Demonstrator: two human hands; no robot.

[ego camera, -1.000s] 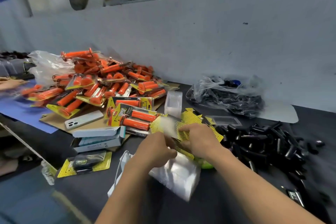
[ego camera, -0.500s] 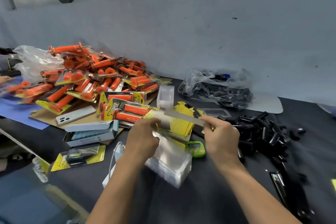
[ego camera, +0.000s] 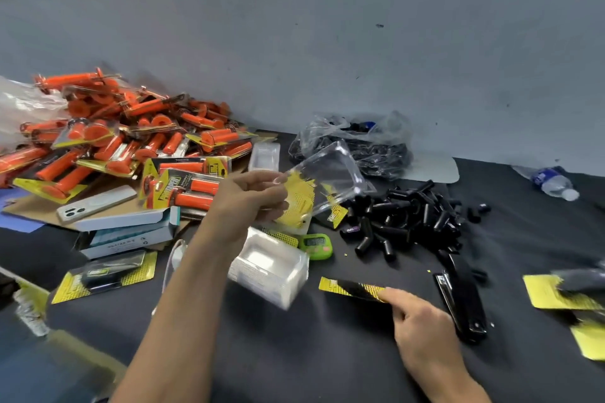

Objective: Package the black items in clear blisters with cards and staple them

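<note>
Black tube-shaped plastic items (ego camera: 409, 216) lie in a loose heap on the dark cloth table (ego camera: 294, 357), right of the middle and apart from both hands. The left hand (ego camera: 252, 203) is raised and pinches the left edge of a clear plastic blister shell (ego camera: 330, 170) between thumb and fingertips. The shell is tilted, and its far right corner stands in front of a crumpled clear plastic bag of black parts (ego camera: 357, 144).

The right hand (ego camera: 422, 330) is low and near. Its forefinger is stretched out with the tip on the right end of a yellow and black paper card (ego camera: 350, 286). The other fingers are bent in, and I cannot tell if the thumb holds the card. A long black stapler (ego camera: 461, 301) lies just right of this hand. A stack of clear blister shells (ego camera: 271, 268) stands just beside the left forearm, with a small green digital timer (ego camera: 316, 245) near its far right side.

Bare cloth shows between the two forearms. A heap of orange grips in yellow-card packs (ego camera: 131, 147) fills the far left side up to the wall.

The print on these yellow cards is tilted and I cannot read it. The timer digits are blurred. Some black items carry small white marks, too small to read. A clear water bottle with a blue label (ego camera: 553, 181) lies on its side at the far right, and its label is not readable.
</note>
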